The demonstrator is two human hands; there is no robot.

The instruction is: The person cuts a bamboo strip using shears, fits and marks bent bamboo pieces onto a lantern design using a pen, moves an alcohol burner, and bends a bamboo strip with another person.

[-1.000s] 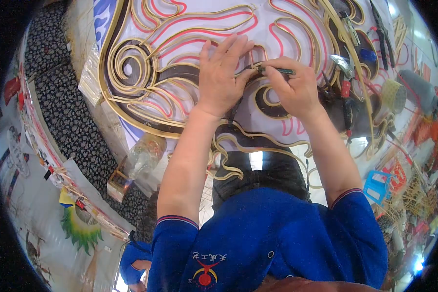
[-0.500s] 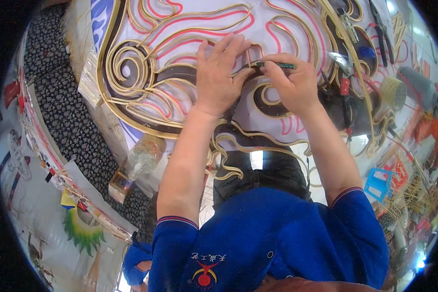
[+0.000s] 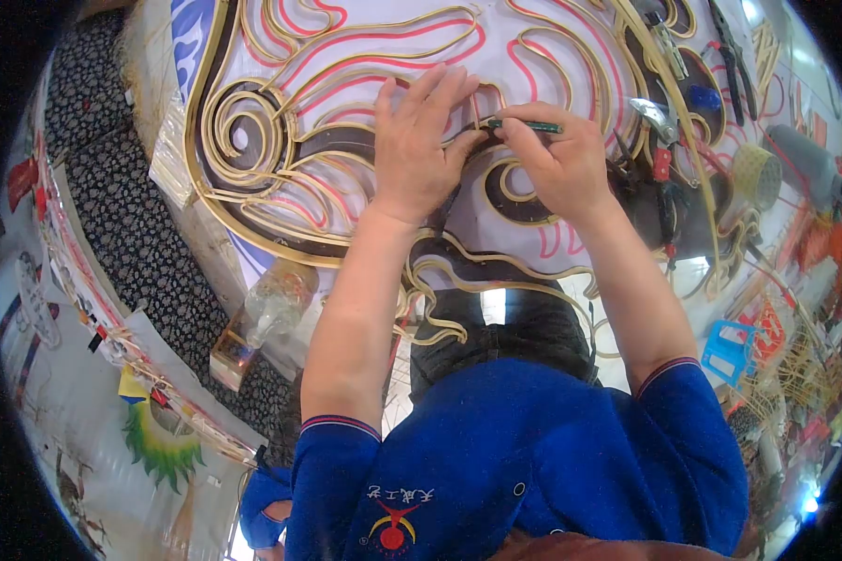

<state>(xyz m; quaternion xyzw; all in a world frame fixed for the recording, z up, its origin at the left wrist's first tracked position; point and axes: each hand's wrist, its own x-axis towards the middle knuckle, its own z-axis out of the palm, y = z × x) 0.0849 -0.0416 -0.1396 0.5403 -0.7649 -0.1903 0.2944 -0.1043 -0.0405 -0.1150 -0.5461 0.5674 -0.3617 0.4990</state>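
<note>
My right hand (image 3: 561, 166) pinches a slim dark green pen (image 3: 539, 126) between thumb and fingers, its tip pointing left. The pen's tip is at a thin pale upright strip (image 3: 477, 110), close to my left thumb. My left hand (image 3: 416, 150) lies with fingers stretched out over the strip frame, its thumb reaching right towards the pen tip. What lies under the left palm is hidden. Around both hands, bent bamboo-like strips (image 3: 393, 58) stand along red lines drawn on a white sheet (image 3: 430, 42). A strip spiral (image 3: 243, 131) is at the left.
Pliers (image 3: 662, 168) with red handles and long black-handled cutters (image 3: 734, 65) lie at the right, near a roll of tape (image 3: 756, 178). A long strip (image 3: 683, 122) crosses there. A plastic-wrapped container (image 3: 281, 299) stands lower left. Another person's blue sleeve (image 3: 264, 500) shows below.
The pen and my right hand have shifted very slightly left. My left hand keeps nearly the same place, and the strips look unchanged.
</note>
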